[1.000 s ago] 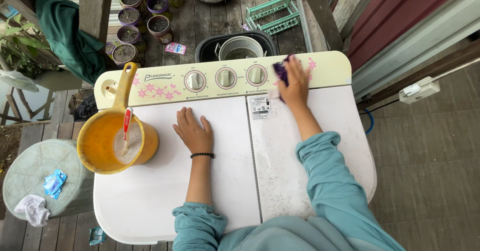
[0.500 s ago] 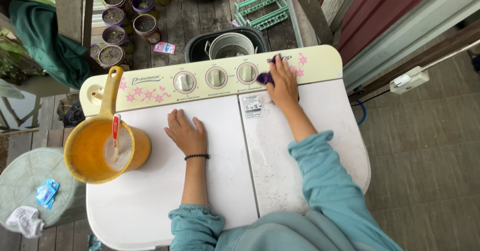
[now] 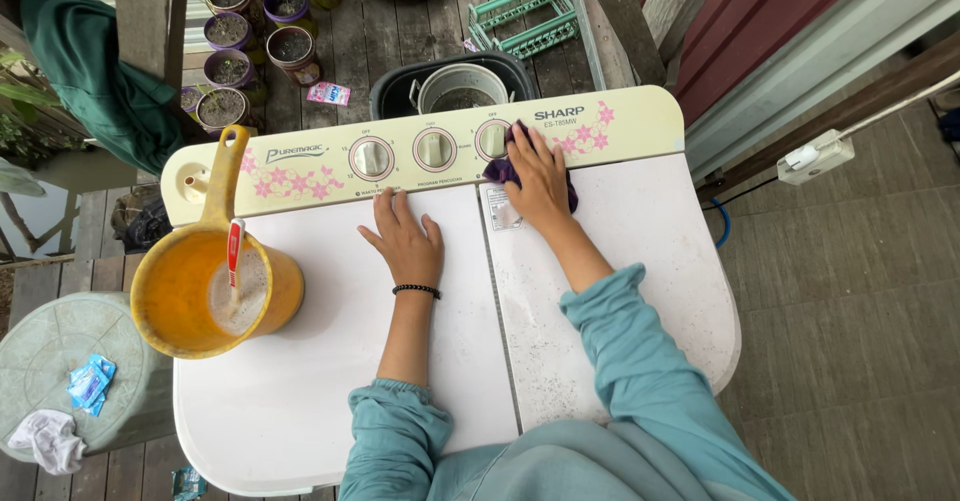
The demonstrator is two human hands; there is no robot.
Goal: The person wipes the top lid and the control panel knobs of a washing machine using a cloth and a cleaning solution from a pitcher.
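Purple cloth [image 3: 497, 169]: a dark purple rag, bunched up, sitting at the upper middle of the frame right where the cream control panel meets the right lid. Most of it is tucked under the palm, with just a bit poking out to the left of the fingers and at the right edge of the hand.
Right hand [image 3: 540, 183]: pressed flat down on the cloth, fingers spread and pointing up toward the panel, fingertips just beside the rightmost dial [image 3: 492, 140]. Not really a fist grip, more like pinning the rag to the surface.
Left hand [image 3: 407, 238]: open and empty, palm down on the left lid, fingers together-ish, tips almost at the panel edge below the leftmost dial. Black bead bracelet [image 3: 416, 289] on the wrist.
Washing machine [image 3: 300, 381]: white twin-tub top with a cream panel with pink flowers and three dials. The right lid [image 3: 640, 261] looks speckled with grime.
Yellow scoop [image 3: 200, 281]: left of centre, standing on the left lid, well apart from both hands, with cloudy water and a red-and-white toothbrush [image 3: 231, 261] in it.
Sleeves: teal, bunched up at the bottom of the frame.
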